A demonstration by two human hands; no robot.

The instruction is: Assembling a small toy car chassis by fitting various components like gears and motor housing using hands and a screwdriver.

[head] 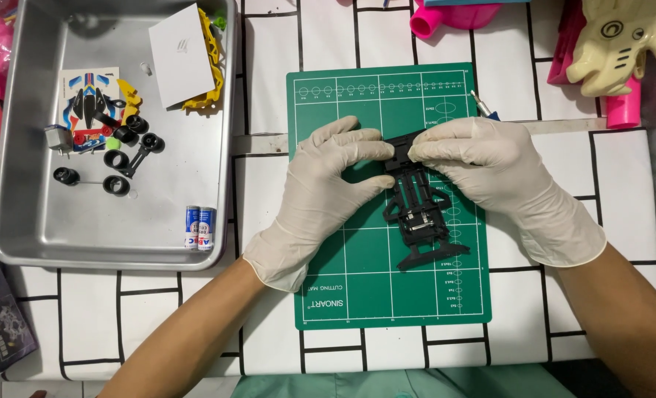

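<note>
A black plastic toy-car chassis (pixel 419 214) lies lengthwise on a green cutting mat (pixel 357 280). Both of my hands wear pale latex gloves. My left hand (pixel 328 184) pinches the far end of the chassis from the left, thumb and fingers closed on it. My right hand (pixel 490 166) grips the same far end from the right, fingertips meeting those of the left. The near end of the chassis rests free on the mat.
A metal tray (pixel 25 236) at left holds black wheels (pixel 116 184), a sticker sheet (pixel 88 103), a yellow part (pixel 208 81), a white card (pixel 182 55), a small motor (pixel 58 138) and two batteries (pixel 199 227). A screwdriver tip (pixel 483 107) shows behind my right hand. Pink and cream toys (pixel 615 44) lie at the top right.
</note>
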